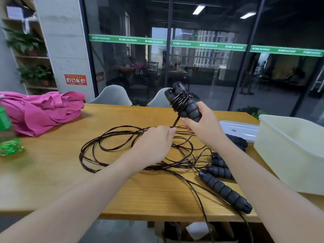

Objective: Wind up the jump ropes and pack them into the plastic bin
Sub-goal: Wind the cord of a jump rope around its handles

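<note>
a pair of black foam handles (185, 104) is held together above the wooden worktop (52, 172), tilted up and away, gripped at the lower end by the right hand (204, 125), whose fingers are curled round them. several turns of dark cord (180, 100) are wound round the upper part of the pair. from the winding a short stretch of cord runs down to the left hand (154, 142), where it is pinched between thumb and fingertips. the rest of the jump rope cord (108, 148) is spread in loose overlapping loops on the worktop, beneath and to the left of the hands. more black handles (226, 192) are laid near the right edge, beside the right forearm. the translucent plastic bin (291, 151) is stood at the far right of the worktop, with its lid (240, 128) laid flat just to its left. a pink garment (40, 111) and a blurred green bottle (8, 135) are seen at the left.
</note>
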A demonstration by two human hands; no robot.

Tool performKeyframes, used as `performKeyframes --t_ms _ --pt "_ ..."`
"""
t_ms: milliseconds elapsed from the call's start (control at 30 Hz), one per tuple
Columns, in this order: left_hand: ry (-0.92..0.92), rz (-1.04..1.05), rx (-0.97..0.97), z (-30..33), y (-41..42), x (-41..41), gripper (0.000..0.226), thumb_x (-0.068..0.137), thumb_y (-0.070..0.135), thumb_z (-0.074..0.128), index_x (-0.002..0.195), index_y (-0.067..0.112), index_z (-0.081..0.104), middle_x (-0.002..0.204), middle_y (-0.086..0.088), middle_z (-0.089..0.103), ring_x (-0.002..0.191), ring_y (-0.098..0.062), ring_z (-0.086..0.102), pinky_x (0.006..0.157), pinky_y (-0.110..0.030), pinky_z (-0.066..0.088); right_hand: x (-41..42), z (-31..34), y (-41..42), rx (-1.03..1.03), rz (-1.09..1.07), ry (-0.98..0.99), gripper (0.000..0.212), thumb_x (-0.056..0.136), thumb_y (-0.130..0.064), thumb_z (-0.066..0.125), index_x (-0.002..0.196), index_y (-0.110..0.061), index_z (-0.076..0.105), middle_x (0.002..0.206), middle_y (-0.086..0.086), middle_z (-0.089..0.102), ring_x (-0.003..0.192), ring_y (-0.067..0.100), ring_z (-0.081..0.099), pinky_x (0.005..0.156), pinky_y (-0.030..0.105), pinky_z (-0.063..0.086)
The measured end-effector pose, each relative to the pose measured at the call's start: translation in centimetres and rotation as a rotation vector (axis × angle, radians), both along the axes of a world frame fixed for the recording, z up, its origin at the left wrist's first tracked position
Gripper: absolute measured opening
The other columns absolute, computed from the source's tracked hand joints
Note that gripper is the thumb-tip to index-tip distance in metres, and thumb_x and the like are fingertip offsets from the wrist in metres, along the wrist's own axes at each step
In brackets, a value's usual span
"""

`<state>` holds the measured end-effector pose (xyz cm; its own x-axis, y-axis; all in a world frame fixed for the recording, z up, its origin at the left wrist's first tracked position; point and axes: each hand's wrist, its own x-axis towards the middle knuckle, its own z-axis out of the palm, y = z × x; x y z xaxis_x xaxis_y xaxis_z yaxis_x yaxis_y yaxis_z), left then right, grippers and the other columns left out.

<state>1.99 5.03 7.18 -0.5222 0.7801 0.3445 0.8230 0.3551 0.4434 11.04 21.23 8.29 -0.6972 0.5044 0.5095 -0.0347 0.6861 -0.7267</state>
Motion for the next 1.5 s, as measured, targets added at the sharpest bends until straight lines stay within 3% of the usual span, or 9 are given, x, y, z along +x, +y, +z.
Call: performKeyframes --t_ms 167,300,400,700,800,900,1000,1300,1500 --pt "0.608 0.103 -0.127 1.9 -1.0 -0.3 0.040 0.108 0.053 0.031 0.086 0.026 0.050 0.077 0.005 0.052 0.074 -0.019 0.055 0.063 -0.032 0.039 -0.6 -2.0 0.5 0.288 -0.004 -0.343 0.027 0.098 -0.021 0.069 0.121 -0.028 0.057 0.098 -0.004 0.066 0.087 0.017 0.063 0.069 0.027 0.052" --pt "0.763 -0.039 -0.164 4.3 -1.5 -2.8 0.051 0.101 0.068 0.032 0.080 0.029 0.058 0.067 0.011 0.055 0.066 -0.010 0.055 0.055 -0.026 0.037 0.2 -1.3 -1.3 0.603 0.101 -0.626 0.050 0.101 -0.027 0.065 0.144 -0.043 0.046 0.111 -0.004 0.069 0.090 0.018 0.064 0.076 0.038 0.058" --pt "0.467 -0.205 -0.229 4.9 -1.3 -5.5 0.054 0.093 0.072 0.047 0.073 0.026 0.066 0.062 0.007 0.059 0.061 -0.007 0.056 0.057 -0.024 0.040 1.0 -0.5 -2.3 0.725 0.180 -0.679 0.058 0.100 -0.030 0.066 0.149 -0.049 0.040 0.112 -0.006 0.070 0.098 0.020 0.065 0.083 0.042 0.057" --pt "-0.370 -0.429 -0.141 4.3 -1.2 -6.9 0.049 0.092 0.057 0.055 0.061 0.022 0.067 0.061 0.006 0.060 0.058 -0.006 0.055 0.067 -0.016 0.044 2.6 1.0 -2.3 0.312 0.438 -0.504 0.025 0.095 -0.021 0.074 0.117 -0.026 0.066 0.095 0.000 0.069 0.087 0.020 0.064 0.084 0.050 0.055" --pt "-0.599 -0.390 -0.051 3.8 -1.2 -6.6 0.050 0.097 0.051 0.052 0.072 0.009 0.064 0.069 -0.004 0.067 0.070 -0.017 0.063 0.070 -0.022 0.051 3.3 2.1 -2.8 0.244 0.497 -0.390 0.027 0.094 -0.012 0.075 0.112 -0.030 0.066 0.091 -0.013 0.068 0.081 0.004 0.063 0.076 0.022 0.052" --pt "-0.606 -0.256 0.108 2.9 -1.2 -6.2 0.038 0.108 0.013 0.043 0.072 0.015 0.052 0.065 0.006 0.055 0.062 -0.011 0.049 0.062 -0.028 0.043 3.8 3.1 -2.6 0.150 0.480 -0.239 0.026 0.095 -0.007 0.072 0.111 -0.025 0.064 0.081 -0.009 0.066 0.064 0.001 0.060 0.063 0.020 0.050" --pt "-0.587 -0.289 0.116 1.6 -0.2 -5.0 0.048 0.110 0.039 0.036 0.066 0.021 0.043 0.057 0.009 0.039 0.050 -0.010 0.032 0.052 -0.024 0.030 3.1 3.3 -2.0 0.059 0.338 -0.106 0.021 0.098 -0.010 0.069 0.116 -0.019 0.062 0.083 0.008 0.068 0.061 0.006 0.060 0.057 0.030 0.053" --pt "0.495 0.101 -0.262 1.6 -1.1 -1.4 0.041 0.110 0.046 0.028 0.094 0.019 0.053 0.077 0.003 0.052 0.072 -0.017 0.053 0.065 -0.030 0.041 0.5 0.5 -0.2 0.172 -0.063 -0.259 0.028 0.100 -0.022 0.067 0.116 -0.018 0.044 0.094 -0.011 0.056 0.080 0.003 0.056 0.057 0.014 0.042" --pt "0.888 -0.086 -0.388 5.1 -1.8 -1.4 0.045 0.104 0.061 0.035 0.088 0.024 0.056 0.070 0.005 0.050 0.072 -0.017 0.054 0.056 -0.028 0.033 0.7 -0.6 -2.0 0.543 0.068 -0.672 0.033 0.101 -0.033 0.065 0.106 -0.035 0.032 0.090 -0.007 0.058 0.075 0.016 0.061 0.057 0.030 0.046"
